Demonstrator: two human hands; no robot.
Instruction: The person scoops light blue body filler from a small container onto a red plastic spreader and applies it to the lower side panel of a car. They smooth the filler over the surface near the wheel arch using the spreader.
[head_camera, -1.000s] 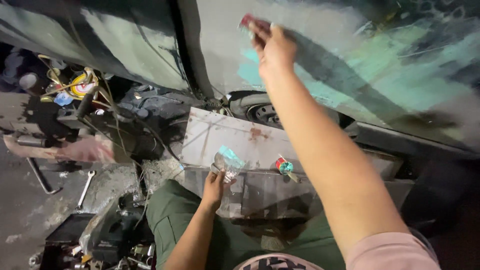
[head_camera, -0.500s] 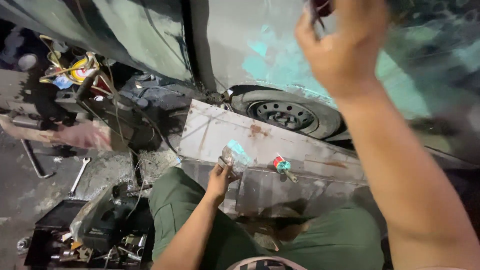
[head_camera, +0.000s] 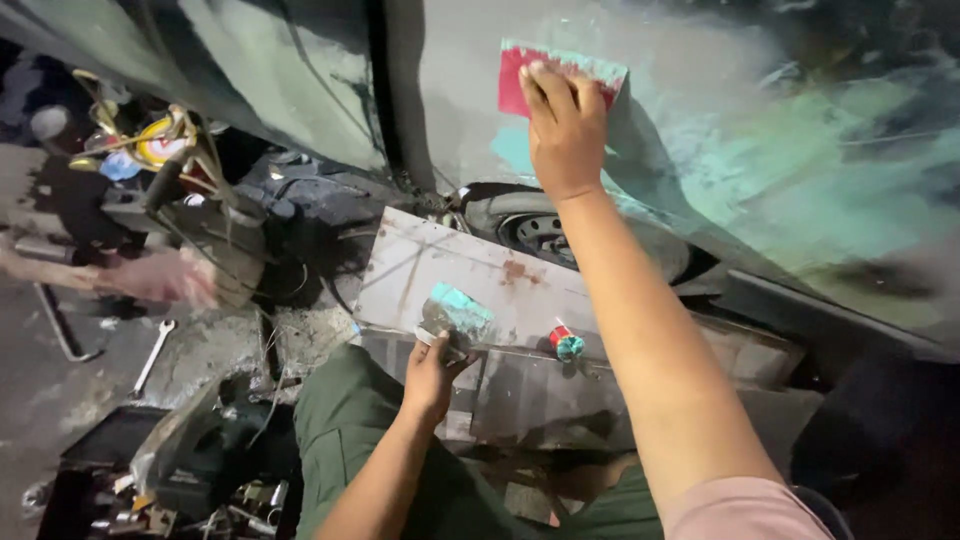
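Observation:
My right hand (head_camera: 563, 130) is raised and presses a flat red spreader (head_camera: 520, 75), edged with teal filler, against the grey car body panel (head_camera: 700, 120). Teal smears cover the panel to the right of the hand. My left hand (head_camera: 432, 370) rests low above my green trouser leg (head_camera: 345, 420) and grips a metal scraper (head_camera: 455, 312) loaded with teal paste. Just ahead of it lies a grey metal sheet (head_camera: 470, 265) with a small red tube (head_camera: 565, 342) on its near edge.
A car wheel (head_camera: 560, 235) sits behind the metal sheet. A wrench (head_camera: 150, 358) lies on the concrete floor at left. Tangled cables and a yellow object (head_camera: 150, 145) are at upper left. A dark open toolbox with tools (head_camera: 190, 470) is at lower left.
My right hand came back into full view and now holds the red spreader flat on the panel. The left hand stayed in place with the scraper.

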